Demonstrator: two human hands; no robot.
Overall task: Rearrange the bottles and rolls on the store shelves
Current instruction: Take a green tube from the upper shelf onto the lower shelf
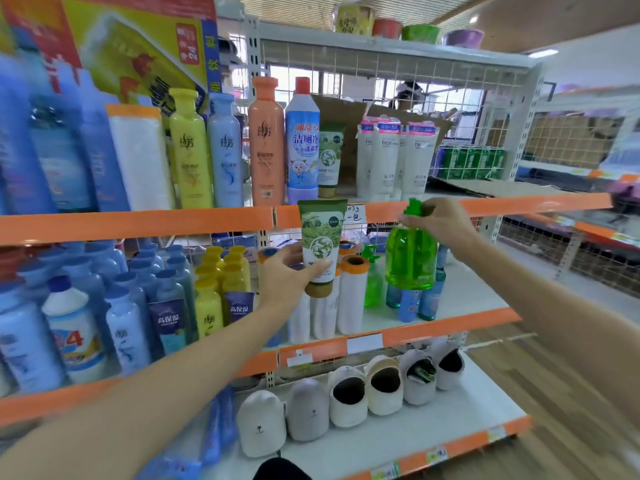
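My left hand grips a green tube with a tan cap pointing down, held up in front of the orange edge of the upper shelf. My right hand pinches the pump top of a clear green bottle and holds it in the air above the middle shelf. Behind the tube stand white rolls with orange ends. A second green tube stands on the upper shelf beside a blue-and-white cleaner bottle.
The upper shelf carries yellow, blue and orange shampoo bottles and white facial tubes. Blue and yellow bottles crowd the middle shelf at left. Slippers line the bottom shelf. A smaller green pump bottle stands beside the rolls.
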